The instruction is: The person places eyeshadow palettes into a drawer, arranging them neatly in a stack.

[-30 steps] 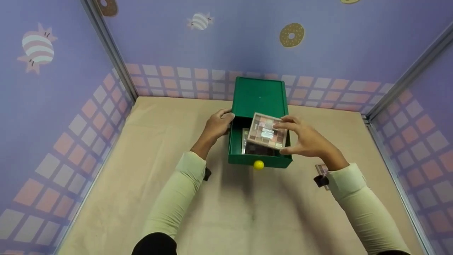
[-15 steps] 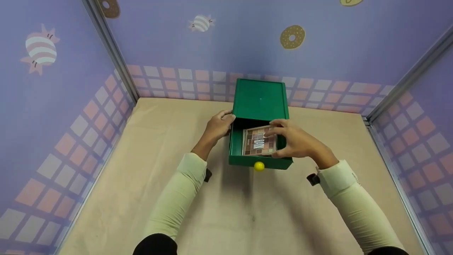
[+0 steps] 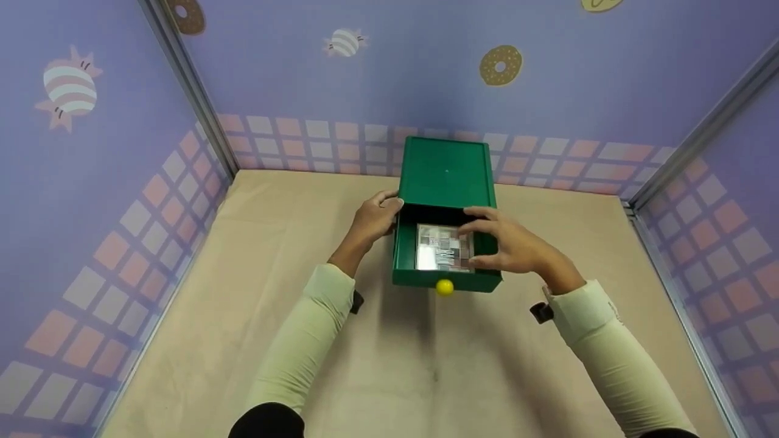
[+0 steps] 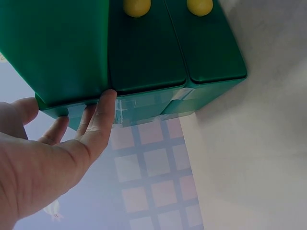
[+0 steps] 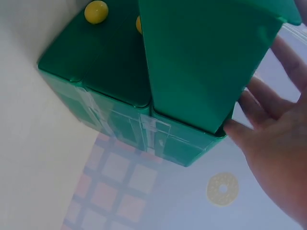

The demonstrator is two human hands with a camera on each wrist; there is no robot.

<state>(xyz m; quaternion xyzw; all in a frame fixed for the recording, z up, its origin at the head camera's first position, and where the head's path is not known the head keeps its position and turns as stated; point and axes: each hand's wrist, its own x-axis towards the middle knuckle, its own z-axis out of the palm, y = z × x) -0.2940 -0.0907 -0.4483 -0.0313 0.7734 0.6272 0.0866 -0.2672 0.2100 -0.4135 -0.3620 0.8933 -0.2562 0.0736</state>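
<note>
A green drawer cabinet [image 3: 447, 173] stands against the back wall, its top drawer [image 3: 406, 255] pulled out with a yellow knob [image 3: 445, 288] on the front. Inside lies a makeup palette [image 3: 443, 249] with a glare on its clear lid. My left hand [image 3: 374, 220] rests against the cabinet's left side, fingers fairly straight in the left wrist view. Over the drawer's right side, my right hand [image 3: 508, 243] has its fingers spread at the palette's right edge. Their tips are hidden behind the drawer wall in the right wrist view, where the palette does not show.
Beneath the pulled-out drawer are more green drawers [image 4: 148, 52] with yellow knobs, and clear tape runs along the cabinet's side. A pale cloth covers the table [image 3: 292, 201]. Purple patterned walls [image 3: 274, 67] stand at the back and both sides.
My right hand has brought the palette left and down into the drawer, where it now lies flat and the fingers have loosened from it. My left hand has stayed at the cabinet's side.
</note>
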